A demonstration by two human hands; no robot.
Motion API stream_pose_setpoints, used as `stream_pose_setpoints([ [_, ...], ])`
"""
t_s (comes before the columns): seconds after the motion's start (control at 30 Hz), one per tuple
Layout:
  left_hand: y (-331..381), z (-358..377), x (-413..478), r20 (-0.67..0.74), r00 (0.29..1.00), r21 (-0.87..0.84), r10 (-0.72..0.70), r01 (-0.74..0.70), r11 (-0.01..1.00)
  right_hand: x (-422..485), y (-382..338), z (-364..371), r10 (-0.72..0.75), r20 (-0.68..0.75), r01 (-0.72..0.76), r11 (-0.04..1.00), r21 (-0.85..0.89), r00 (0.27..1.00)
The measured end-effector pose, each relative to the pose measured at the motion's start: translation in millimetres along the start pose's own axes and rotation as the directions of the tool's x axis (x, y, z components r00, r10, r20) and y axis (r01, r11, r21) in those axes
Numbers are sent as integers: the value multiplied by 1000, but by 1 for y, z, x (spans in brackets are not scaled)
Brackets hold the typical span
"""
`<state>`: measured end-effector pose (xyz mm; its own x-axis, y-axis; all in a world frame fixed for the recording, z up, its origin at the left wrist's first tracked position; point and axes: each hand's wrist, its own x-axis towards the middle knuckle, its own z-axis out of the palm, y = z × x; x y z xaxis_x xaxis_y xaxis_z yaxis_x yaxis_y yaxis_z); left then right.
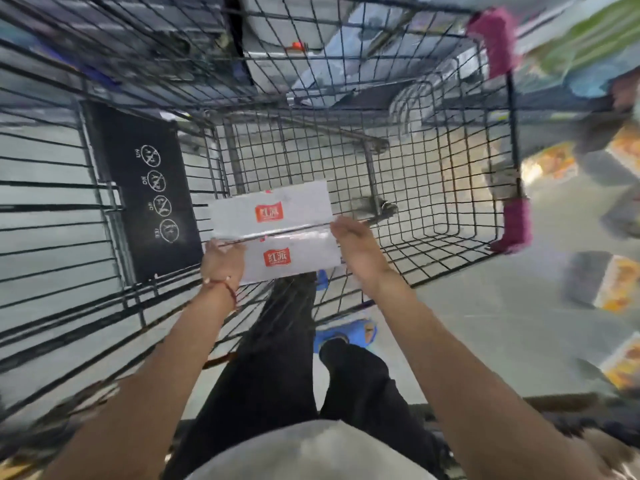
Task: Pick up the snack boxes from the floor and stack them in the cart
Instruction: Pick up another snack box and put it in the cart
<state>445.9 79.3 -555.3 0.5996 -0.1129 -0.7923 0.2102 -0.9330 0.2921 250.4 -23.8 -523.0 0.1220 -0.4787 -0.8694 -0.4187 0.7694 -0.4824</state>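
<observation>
From the head camera, a white snack box (273,233) with two red labels is held over the near left corner of the wire cart (512,133). Its long axis runs left to right across the cart, with the taped top face upward. The left hand (221,258) grips its left end and the right hand (353,244) clasps its right end. More boxes (620,289) lie blurred on the floor (485,323) beyond the cart's right edge.

We see one white snack box (277,233), taped seam, two red logos up, held flat over the black wire cart (433,188). More boxes (616,289) on the floor at right, blurred.
</observation>
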Motion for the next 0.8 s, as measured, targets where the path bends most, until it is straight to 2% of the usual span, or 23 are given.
stream_pose_setpoints([
  [0.17, 22, 8, -63, 37, 983, -106, 178, -173, 979, -50, -8, -28, -182, -181, 219, 953, 208, 967],
  [0.27, 35, 13, -116, 37, 931, -131, 363, -355, 926, -91, -3, -55, -296, -218, 353, 885, 305, 930],
  [0.37, 30, 23, -170, 28, 875, -200, 483, -468, 861, -136, 15, -87, -372, -269, 455, 793, 406, 888],
  [0.53, 12, 47, -256, 121, 776, -253, 619, -578, 776, -200, 57, -144, -374, -377, 523, 713, 467, 847],
  [0.63, 2, 70, -299, 189, 694, -224, 695, -659, 718, -237, 87, -177, -339, -439, 537, 689, 486, 832],
  [0.8, -8, 122, -362, 402, 536, -184, 742, -747, 639, -278, 144, -226, -238, -556, 560, 635, 531, 797],
])
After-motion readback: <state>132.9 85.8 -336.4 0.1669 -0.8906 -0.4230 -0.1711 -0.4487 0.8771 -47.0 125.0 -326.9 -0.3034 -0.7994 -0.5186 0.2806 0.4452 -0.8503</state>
